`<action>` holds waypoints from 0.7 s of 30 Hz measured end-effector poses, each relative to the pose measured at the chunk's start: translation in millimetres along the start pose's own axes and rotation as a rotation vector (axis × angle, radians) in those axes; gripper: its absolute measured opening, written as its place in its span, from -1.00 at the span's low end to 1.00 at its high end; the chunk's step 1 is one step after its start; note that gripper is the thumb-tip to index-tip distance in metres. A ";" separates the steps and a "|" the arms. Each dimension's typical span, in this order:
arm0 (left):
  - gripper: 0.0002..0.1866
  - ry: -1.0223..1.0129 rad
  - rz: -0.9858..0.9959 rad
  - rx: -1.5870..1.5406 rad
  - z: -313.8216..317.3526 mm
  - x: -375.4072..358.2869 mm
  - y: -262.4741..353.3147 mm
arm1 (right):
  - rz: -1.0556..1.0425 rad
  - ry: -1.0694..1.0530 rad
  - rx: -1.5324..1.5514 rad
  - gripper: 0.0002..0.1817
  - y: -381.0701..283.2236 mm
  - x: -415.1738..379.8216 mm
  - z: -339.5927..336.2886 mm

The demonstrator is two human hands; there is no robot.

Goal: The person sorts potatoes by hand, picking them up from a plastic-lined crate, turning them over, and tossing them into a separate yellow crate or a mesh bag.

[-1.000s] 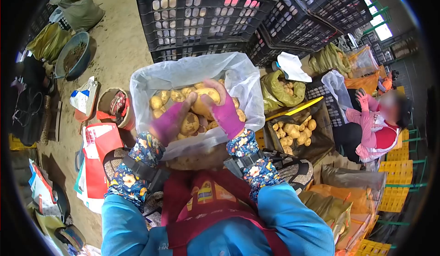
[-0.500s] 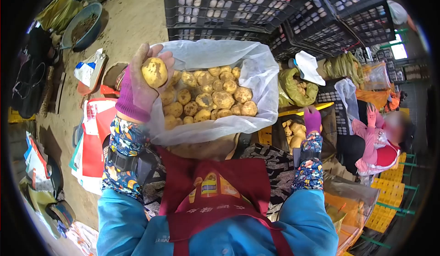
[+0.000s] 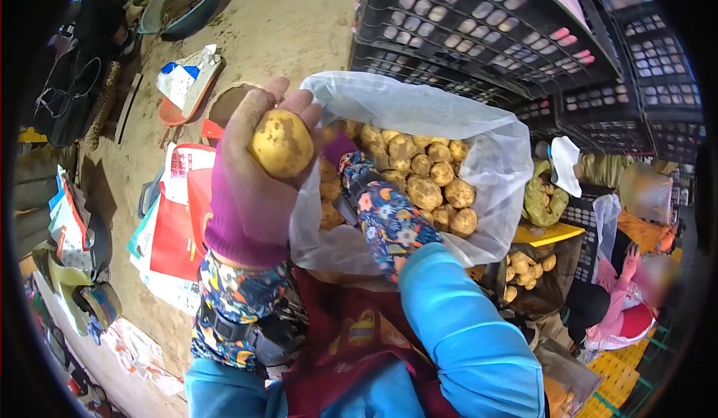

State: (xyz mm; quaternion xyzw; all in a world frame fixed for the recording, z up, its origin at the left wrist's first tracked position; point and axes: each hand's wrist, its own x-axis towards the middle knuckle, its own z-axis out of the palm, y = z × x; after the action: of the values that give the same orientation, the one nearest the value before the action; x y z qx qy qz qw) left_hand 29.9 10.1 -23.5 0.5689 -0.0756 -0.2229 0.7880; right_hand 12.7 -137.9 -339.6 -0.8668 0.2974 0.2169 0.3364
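My left hand [image 3: 243, 186], in a dirty glove with a purple cuff, holds a yellow potato [image 3: 282, 145] with brown patches in its palm, above the left end of a crate lined with a white plastic bag [image 3: 493, 137]. Several soil-marked potatoes [image 3: 424, 191] lie inside the liner. My right hand [image 3: 335, 145], purple at the wrist, reaches across the liner to just right of the held potato. Its fingers are blurred and partly hidden, so whether they grip anything cannot be made out.
Black crates [image 3: 479, 29] are stacked beyond the liner. To the right stand a smaller container of potatoes [image 3: 529, 270] and a green bag [image 3: 544, 197]. A person in pink [image 3: 609, 298] sits farther right. Red and white bags [image 3: 176, 223] and a blue basin [image 3: 183, 2] are at left.
My right hand has moved left from the smaller potato container to over the lined crate, beside my left hand. The left hand still holds the potato. The view has turned left.
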 end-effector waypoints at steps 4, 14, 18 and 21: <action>-0.75 0.179 -0.265 -0.435 11.5 7.3 14.2 | -0.028 -0.070 0.349 -0.38 43.9 21.2 14.9; -0.56 0.000 -0.251 -0.188 44.6 -20.6 11.5 | -0.259 -0.736 1.984 -0.45 77.1 -132.8 -137.8; -0.55 -0.355 -0.170 0.102 43.6 -18.1 -42.3 | -0.616 -0.443 1.757 -0.35 71.4 -209.2 -175.2; -0.52 -0.655 -0.158 0.359 58.2 -18.9 -83.1 | -0.625 -0.303 1.568 -0.25 75.2 -257.8 -195.2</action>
State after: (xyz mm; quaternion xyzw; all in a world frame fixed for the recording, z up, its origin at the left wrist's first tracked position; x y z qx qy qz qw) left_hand -30.6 -52.9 -78.4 0.6004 -0.3172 -0.4364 0.5903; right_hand -190.7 -226.6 -92.5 -0.3876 0.0604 -0.0404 0.9189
